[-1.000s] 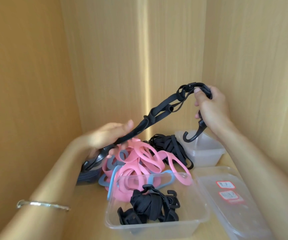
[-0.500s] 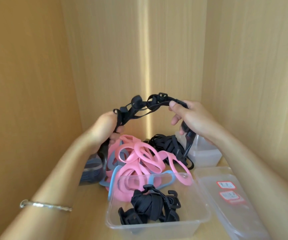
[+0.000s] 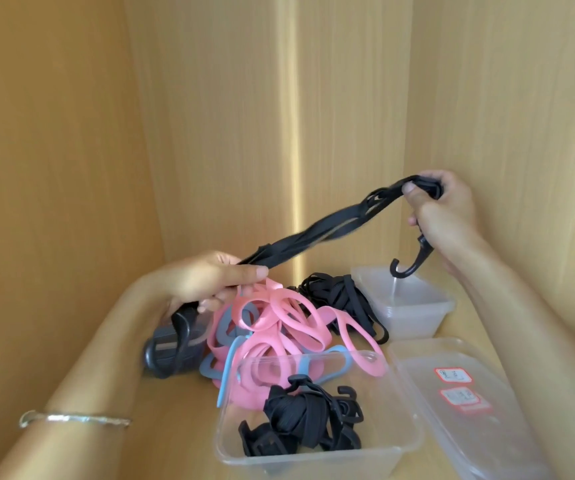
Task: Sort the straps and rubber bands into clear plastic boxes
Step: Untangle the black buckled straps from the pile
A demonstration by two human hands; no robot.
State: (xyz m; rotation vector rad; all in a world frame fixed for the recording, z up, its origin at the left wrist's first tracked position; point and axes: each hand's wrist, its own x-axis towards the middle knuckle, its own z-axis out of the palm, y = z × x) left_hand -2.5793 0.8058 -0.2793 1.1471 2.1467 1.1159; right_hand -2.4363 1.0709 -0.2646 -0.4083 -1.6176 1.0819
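Strap (image 3: 313,233), black, now drawn out taut between both hands; half a second ago it was bunched in an arch with the hands close together. Right hand (image 3: 448,216) has moved up and outward, clenched round the upper end; its hook (image 3: 406,266) hangs below that grip, above the small clear box (image 3: 414,320). Left hand (image 3: 210,282) has dropped, pinching the lower end just above the pink rubber bands (image 3: 279,323).

Two clear boxes: near box (image 3: 313,461), far box (image 3: 414,320); one lid (image 3: 521,441)
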